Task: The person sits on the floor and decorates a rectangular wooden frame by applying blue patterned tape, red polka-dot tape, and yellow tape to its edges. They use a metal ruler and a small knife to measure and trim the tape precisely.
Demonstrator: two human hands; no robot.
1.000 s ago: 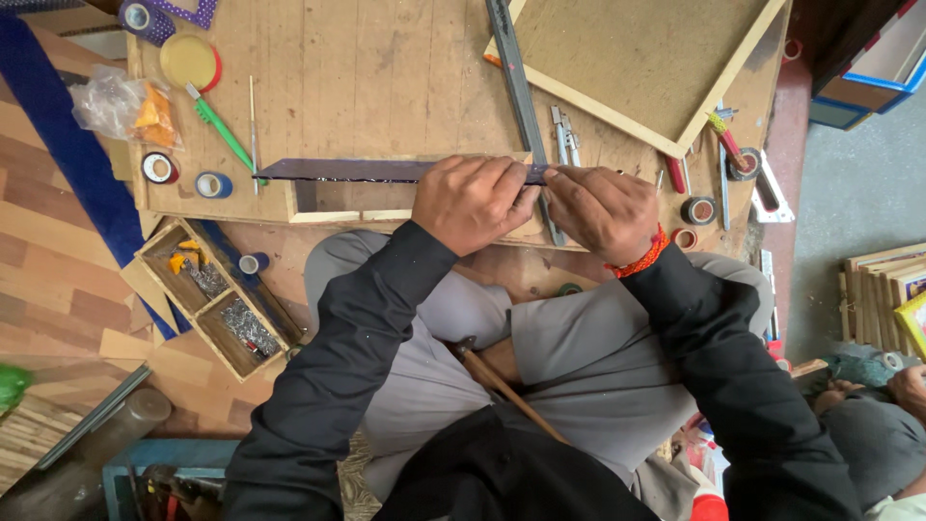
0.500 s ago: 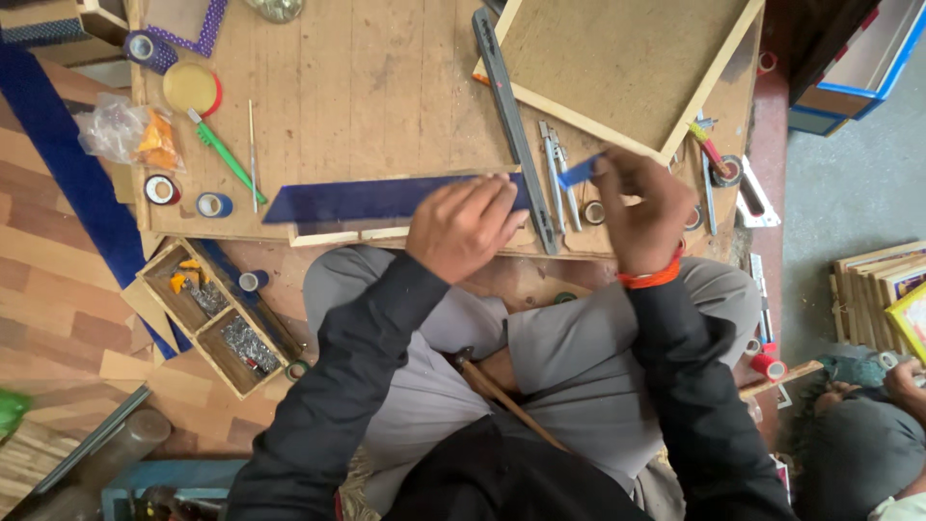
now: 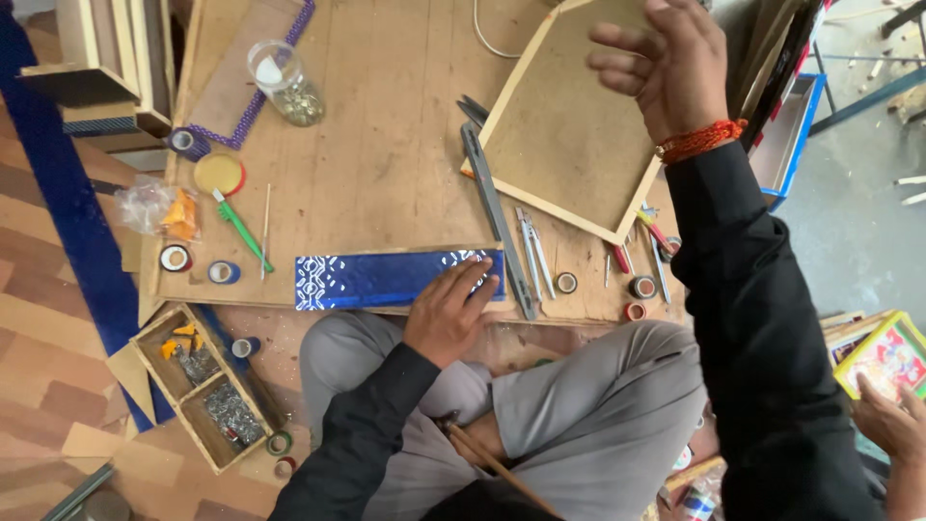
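Fingers [image 3: 473, 280] of the left hand [image 3: 446, 314] lay spread and flat on the right end of a long blue strip [image 3: 376, 280] patterned with white marks; the hand was open, pressing rather than gripping. The strip lay along the near edge of the wooden tabletop [image 3: 386, 164], stretching away to the left of that hand. Just right of the fingertips a long grey metal ruler [image 3: 494, 217] ran diagonally away from the person, and beyond it lay a pair of slim metal tools [image 3: 532, 253] and a few small tape rolls [image 3: 640, 287].

The right hand [image 3: 666, 63] was raised well above the tabletop, empty, fingers loosely curled and apart, an orange thread band [image 3: 701, 141] around the wrist. Beneath and to the left of it rested a wood-framed board [image 3: 564, 135], tilted cornerwise.

Far to the left of the left hand sat a green-handled brush [image 3: 241, 232], a thin wooden stick [image 3: 264, 232], a round yellow lid [image 3: 219, 174], a glass jar [image 3: 284, 82] and two more rolls of tape [image 3: 200, 265]. Below and left of that hand, off the tabletop, a divided wooden box [image 3: 203, 396] on the floor held small metal pieces and orange bits. At the lower right edge, another person's hand [image 3: 892, 425] touched a colourful box [image 3: 883, 352].
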